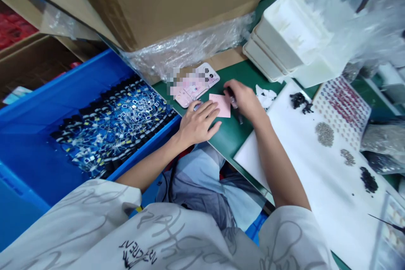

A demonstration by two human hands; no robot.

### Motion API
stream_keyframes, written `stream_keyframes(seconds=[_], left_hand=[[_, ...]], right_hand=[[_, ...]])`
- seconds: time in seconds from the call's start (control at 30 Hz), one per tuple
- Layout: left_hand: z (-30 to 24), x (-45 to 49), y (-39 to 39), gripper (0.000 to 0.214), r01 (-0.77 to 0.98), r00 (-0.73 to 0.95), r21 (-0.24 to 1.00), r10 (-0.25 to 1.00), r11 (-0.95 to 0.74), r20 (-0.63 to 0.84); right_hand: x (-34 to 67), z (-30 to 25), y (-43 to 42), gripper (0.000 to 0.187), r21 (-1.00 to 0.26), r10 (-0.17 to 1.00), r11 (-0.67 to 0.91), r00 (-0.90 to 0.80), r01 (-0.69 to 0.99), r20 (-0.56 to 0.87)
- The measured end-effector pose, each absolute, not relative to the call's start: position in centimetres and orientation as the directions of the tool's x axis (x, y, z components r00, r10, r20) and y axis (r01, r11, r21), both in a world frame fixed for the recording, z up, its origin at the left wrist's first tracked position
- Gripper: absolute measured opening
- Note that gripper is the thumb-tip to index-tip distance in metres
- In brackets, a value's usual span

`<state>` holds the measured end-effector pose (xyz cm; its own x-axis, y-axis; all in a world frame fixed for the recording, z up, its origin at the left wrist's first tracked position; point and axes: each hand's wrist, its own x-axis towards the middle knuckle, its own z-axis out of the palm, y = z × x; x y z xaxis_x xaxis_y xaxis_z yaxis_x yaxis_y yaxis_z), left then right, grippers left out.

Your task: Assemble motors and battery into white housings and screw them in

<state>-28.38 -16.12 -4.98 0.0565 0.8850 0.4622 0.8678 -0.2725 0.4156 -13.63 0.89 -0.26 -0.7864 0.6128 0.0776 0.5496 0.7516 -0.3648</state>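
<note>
A square pink paper note (224, 106) lies on the green table top in front of me. My left hand (200, 121) rests on its left part with the fingers stretched out flat. A small bluish thing by the left fingertips is too unclear to name. On the note's right side, my right hand (243, 98) is closed around a dark pen (233, 100), whose lower end points down toward the table. Just beyond the left hand lies a phone in a pink patterned case (194, 86). A crumpled white scrap (265, 96) lies beside the right hand.
At left stands a blue bin (25, 135) holding many wired circuit boards (117, 126). A large cardboard box (190, 0) blocks the back. White trays (284, 33) are stacked back right. Small piles of parts (324, 134) lie on a white sheet (303, 168) at right.
</note>
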Motion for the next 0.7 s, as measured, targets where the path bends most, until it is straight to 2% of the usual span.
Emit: stream_keyframes(seconds=[0.07, 0.1, 0.13, 0.2, 0.3, 0.33, 0.4, 0.5, 0.63, 0.7], left_hand=[[-4.9, -28.4, -16.2, 0.04, 0.881, 0.064, 0.382, 0.872, -0.278, 0.486], [-4.9, -28.4, -16.2, 0.041, 0.892, 0.066, 0.358, 0.863, -0.276, 0.501], [-5.0, -28.4, -16.2, 0.043, 0.903, 0.065, 0.332, 0.853, -0.271, 0.518], [-5.1, -28.5, -16.2, 0.043, 0.921, 0.065, 0.289, 0.832, -0.263, 0.55], [-5.3, -28.5, -16.1, 0.04, 0.925, 0.075, 0.267, 0.819, -0.27, 0.569], [-5.3, -28.6, -16.1, 0.039, 0.925, 0.078, 0.266, 0.82, -0.273, 0.568], [-5.3, -28.7, -16.1, 0.037, 0.926, 0.08, 0.264, 0.823, -0.27, 0.563], [-5.3, -28.7, -16.2, 0.036, 0.931, 0.081, 0.253, 0.824, -0.263, 0.561], [-5.7, -28.9, -16.4, 0.037, 0.931, 0.051, 0.258, 0.79, -0.26, 0.611], [-5.9, -29.3, -16.3, 0.036, 0.899, -0.003, 0.323, 0.731, -0.297, 0.682]], right_hand=[[-12.8, 0.7, 0.1, 0.039, -0.096, 0.563, 0.821, -0.826, 0.563, -0.034], [-12.4, 1.3, -0.2, 0.046, -0.002, 0.553, 0.833, -0.831, 0.554, -0.061], [-12.0, 1.9, -0.3, 0.051, 0.066, 0.557, 0.83, -0.83, 0.554, -0.044], [-11.4, 3.2, 0.4, 0.055, 0.137, 0.61, 0.773, -0.785, 0.619, 0.109], [-10.7, 5.3, 3.3, 0.054, 0.11, 0.741, 0.542, -0.536, 0.833, 0.405], [-10.6, 5.9, 4.5, 0.054, 0.088, 0.774, 0.469, -0.457, 0.879, 0.438], [-10.4, 6.8, 6.7, 0.049, 0.074, 0.831, 0.391, -0.386, 0.917, 0.399], [-10.1, 7.7, 8.3, 0.043, 0.086, 0.86, 0.396, -0.402, 0.914, 0.315], [-8.7, 8.6, 5.7, 0.046, 0.037, 0.805, 0.474, -0.45, 0.88, 0.386], [-7.3, 8.8, 2.6, 0.046, -0.012, 0.749, 0.571, -0.515, 0.821, 0.417]])
